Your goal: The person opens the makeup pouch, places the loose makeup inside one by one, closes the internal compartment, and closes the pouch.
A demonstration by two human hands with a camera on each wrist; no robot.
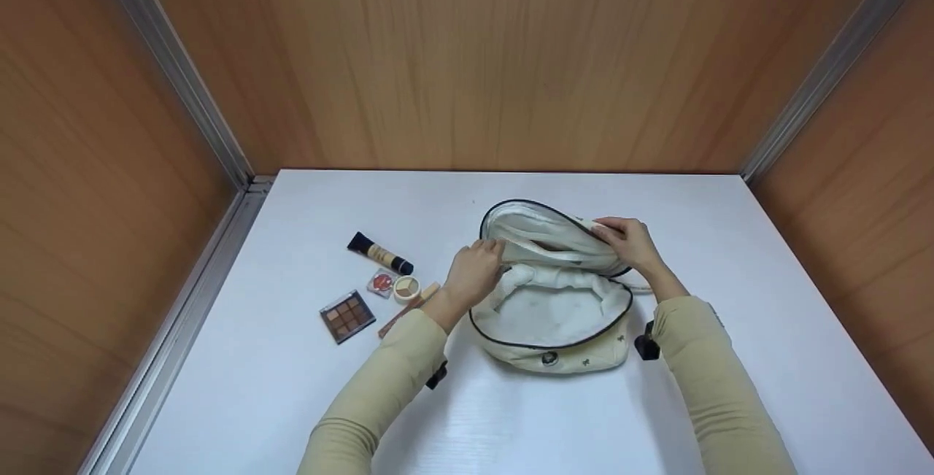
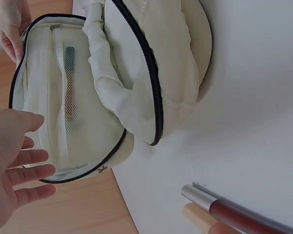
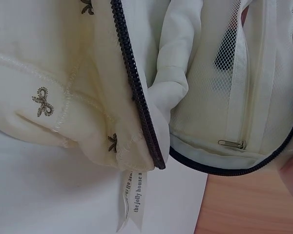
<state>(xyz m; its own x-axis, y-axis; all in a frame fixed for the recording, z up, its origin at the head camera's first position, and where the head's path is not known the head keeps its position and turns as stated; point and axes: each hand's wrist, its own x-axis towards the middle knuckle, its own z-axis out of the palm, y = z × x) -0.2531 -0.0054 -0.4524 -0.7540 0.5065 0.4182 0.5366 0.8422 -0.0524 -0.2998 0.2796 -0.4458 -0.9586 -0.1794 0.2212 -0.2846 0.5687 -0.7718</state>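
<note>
A cream cosmetic bag (image 1: 584, 362) with black zip edging lies unzipped, its lid (image 1: 543, 214) raised toward the back. My right hand (image 1: 631, 243) pinches the lid's rim at its right side. At the lid's left side is my left hand (image 1: 474, 271); in the left wrist view its fingers are spread and slightly bent, holding nothing, in front of the lid's mesh pocket (image 2: 90, 131). Behind that mesh stands a slim stick-shaped item (image 2: 70, 73), dark at one end and brown below. The bag's main compartment (image 1: 551, 314) shows its white lining.
Left of the bag lie a black-capped beige tube (image 1: 381, 253), a small red compact (image 1: 381, 282), a round three-colour pot (image 1: 406, 288) and an eyeshadow palette (image 1: 347, 317). Slim lip tubes (image 2: 234, 214) lie by my left wrist. Wooden panels (image 1: 467, 59) enclose the white table (image 1: 481, 416).
</note>
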